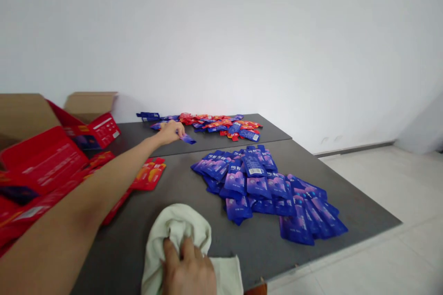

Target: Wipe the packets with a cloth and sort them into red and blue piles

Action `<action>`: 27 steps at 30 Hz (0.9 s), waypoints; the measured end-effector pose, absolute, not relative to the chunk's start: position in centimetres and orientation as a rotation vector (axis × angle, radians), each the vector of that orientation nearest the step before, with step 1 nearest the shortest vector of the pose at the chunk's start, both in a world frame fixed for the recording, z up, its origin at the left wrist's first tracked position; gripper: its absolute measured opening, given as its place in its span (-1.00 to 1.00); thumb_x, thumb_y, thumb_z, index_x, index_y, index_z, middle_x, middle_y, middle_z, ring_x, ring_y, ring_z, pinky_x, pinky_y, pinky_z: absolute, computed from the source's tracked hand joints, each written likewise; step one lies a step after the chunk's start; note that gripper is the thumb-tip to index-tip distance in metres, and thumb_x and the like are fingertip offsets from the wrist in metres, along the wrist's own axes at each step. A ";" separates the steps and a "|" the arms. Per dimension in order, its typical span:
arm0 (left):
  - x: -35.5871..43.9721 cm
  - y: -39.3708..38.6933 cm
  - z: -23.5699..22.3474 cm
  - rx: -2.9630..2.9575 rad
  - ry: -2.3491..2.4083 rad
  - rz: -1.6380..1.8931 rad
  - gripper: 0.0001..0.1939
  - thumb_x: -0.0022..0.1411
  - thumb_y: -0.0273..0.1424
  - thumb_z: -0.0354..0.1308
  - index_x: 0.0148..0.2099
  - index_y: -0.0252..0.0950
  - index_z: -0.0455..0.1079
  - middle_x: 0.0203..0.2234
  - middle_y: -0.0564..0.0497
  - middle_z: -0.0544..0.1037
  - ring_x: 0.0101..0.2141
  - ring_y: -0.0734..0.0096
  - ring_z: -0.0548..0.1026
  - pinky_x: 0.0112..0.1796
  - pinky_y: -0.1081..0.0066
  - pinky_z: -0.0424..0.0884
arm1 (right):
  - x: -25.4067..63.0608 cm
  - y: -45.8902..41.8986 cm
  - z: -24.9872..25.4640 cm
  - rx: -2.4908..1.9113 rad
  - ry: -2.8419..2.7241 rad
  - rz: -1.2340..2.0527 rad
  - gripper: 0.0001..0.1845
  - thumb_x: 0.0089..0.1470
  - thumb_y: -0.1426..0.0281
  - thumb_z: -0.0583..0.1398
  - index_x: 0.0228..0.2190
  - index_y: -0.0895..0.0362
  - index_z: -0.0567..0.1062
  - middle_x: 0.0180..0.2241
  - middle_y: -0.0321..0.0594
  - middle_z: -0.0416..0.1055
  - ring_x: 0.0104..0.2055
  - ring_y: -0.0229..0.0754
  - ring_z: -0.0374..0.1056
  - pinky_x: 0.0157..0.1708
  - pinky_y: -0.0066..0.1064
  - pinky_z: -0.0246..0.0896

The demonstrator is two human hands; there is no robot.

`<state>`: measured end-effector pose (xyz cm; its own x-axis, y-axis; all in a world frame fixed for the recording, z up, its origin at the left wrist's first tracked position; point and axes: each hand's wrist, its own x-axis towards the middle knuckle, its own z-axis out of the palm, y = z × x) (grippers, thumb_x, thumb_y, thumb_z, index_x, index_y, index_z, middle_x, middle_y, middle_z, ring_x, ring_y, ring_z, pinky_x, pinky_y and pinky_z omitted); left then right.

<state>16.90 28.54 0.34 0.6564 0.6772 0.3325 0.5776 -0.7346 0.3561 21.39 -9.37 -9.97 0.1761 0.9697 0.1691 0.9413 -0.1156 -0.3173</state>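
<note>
Reaching out toward the back of the table, my left hand (170, 132) pinches a small blue-and-purple pouch (188, 139) by one end. My right hand (189, 271), near the front edge, grips a bunched pale cloth (183, 215) that rests on the dark table. A wide heap of blue pouches (256, 179) lies to the right of the cloth, several of them overlapping. Orange-red pouches (152, 175) lie below my left forearm, partly covered by it.
Open red boxes with brown cardboard insides (44, 156) stand along the left, one behind another (100, 131). A mixed pile of red and blue pouches (221, 125) lies at the back against the white wall (242, 32). The dark table (360, 207) ends at the right, above pale floor.
</note>
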 end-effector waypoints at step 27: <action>-0.4 -5.7 -8.0 2.856 1.168 0.236 -0.07 -0.06 -0.74 -0.11 0.33 0.06 0.04 0.29 0.07 0.14 0.28 0.28 0.06 0.18 0.12 0.07 | 24.9 -10.9 -5.6 -1.815 -1.847 0.091 -0.62 0.31 0.19 -0.04 0.05 -0.09 0.41 -0.20 -0.25 0.48 -0.21 -0.22 0.41 -0.29 -0.48 0.16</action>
